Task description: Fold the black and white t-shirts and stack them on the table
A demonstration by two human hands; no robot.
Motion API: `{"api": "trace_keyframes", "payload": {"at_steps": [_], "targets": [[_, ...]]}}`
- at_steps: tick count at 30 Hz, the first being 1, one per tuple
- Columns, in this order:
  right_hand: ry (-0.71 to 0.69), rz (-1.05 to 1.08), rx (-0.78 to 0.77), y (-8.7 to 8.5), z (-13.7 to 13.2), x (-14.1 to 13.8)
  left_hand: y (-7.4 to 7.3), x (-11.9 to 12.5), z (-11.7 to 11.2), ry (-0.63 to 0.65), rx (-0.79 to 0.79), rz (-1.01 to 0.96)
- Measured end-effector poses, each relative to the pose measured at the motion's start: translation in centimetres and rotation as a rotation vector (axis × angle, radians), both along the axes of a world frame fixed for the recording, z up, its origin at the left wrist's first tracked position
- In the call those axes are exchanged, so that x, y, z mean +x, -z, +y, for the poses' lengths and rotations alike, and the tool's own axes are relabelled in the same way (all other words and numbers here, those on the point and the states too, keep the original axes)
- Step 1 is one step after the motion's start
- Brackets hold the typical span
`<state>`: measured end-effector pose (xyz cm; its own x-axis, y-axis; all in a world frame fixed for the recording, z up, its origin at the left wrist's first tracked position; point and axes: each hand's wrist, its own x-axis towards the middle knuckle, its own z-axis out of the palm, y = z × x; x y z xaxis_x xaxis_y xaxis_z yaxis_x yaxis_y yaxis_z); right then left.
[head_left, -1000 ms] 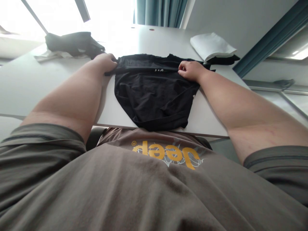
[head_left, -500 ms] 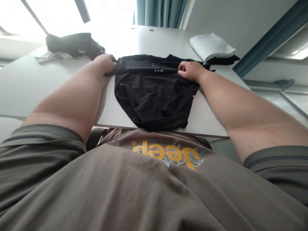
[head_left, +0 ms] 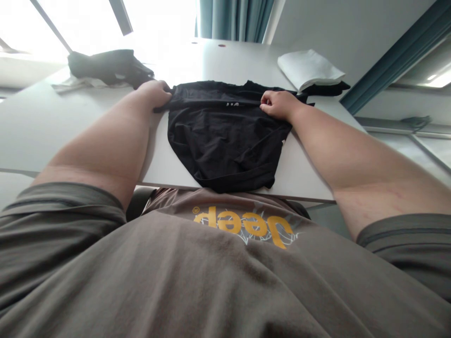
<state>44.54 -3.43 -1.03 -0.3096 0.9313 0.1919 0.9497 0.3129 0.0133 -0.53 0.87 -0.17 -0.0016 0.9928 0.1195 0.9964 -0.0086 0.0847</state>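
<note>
A black T-shirt (head_left: 225, 145) lies spread on the white table (head_left: 158, 159), its lower end reaching the near edge. Across its upper part runs a raised fold, with a small pale print partly tucked into it. My left hand (head_left: 158, 92) is closed on the shirt's left side near the sleeve; its fingertips are mostly hidden. On the right, my right hand (head_left: 276, 103) pinches the fabric along the same fold, fingers curled.
A heap of dark clothing (head_left: 105, 65) lies at the back left over some white cloth (head_left: 81, 84). At the back right, a folded white cloth (head_left: 310, 68) rests on a black one (head_left: 327, 88). Blue curtains (head_left: 236, 19) hang beyond the table.
The pale print on the shirt shows less, as the fold covers more of it. Both hands stay in nearly the same place, still holding the T-shirt.
</note>
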Motion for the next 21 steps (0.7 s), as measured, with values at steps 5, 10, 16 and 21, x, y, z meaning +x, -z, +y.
{"api": "trace_keyframes", "payload": {"at_steps": [5, 10, 16, 21], "targets": [[-0.001, 0.0, -0.009, -0.09, -0.18, -0.07, 0.26, -0.11, 0.26, -0.014, 0.012, 0.04], [-0.001, 0.003, -0.009, -0.07, -0.1, 0.0, 0.48, -0.34, 0.57, -0.016, 0.019, 0.052], [0.004, 0.001, -0.017, -0.08, -0.09, -0.01, 0.33, -0.3, 0.56, 0.003, 0.007, 0.024], [0.005, -0.004, -0.014, -0.08, -0.06, -0.05, 0.29, -0.24, 0.52, -0.01, 0.015, 0.029]]}}
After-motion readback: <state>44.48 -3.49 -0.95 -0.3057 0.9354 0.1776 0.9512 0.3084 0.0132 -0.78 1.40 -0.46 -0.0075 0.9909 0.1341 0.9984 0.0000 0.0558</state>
